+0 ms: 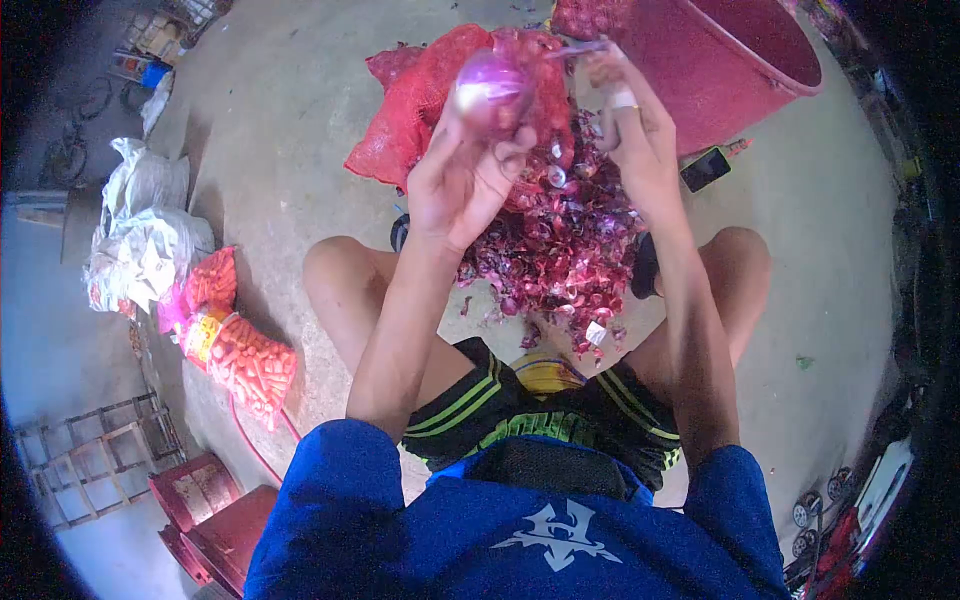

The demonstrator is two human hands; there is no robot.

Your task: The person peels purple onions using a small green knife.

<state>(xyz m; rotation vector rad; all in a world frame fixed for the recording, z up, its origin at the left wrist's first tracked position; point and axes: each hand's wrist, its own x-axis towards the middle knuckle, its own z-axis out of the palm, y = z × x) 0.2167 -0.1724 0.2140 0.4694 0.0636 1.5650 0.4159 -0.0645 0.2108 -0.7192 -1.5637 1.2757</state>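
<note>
My left hand [465, 180] holds up a purple-red onion [490, 95], its fingers around the onion's lower side. To its right, my right hand [630, 120] is raised with bent fingers and white tape on one of them. A thin purplish strip, blurred, reaches from its fingertips toward the onion; what it is cannot be made out. Behind the onion lies a red mesh sack [400, 125]. Below both hands, between my legs, a heap of onion skins [570, 250] is spread on the floor.
A large red tub [720, 80] stands at the upper right, with a dark phone-like device [706, 170] beside it. White sacks [150, 230] and a bag of orange-red pieces [245, 365] lie at the left. Red crates [225, 520] sit at the lower left.
</note>
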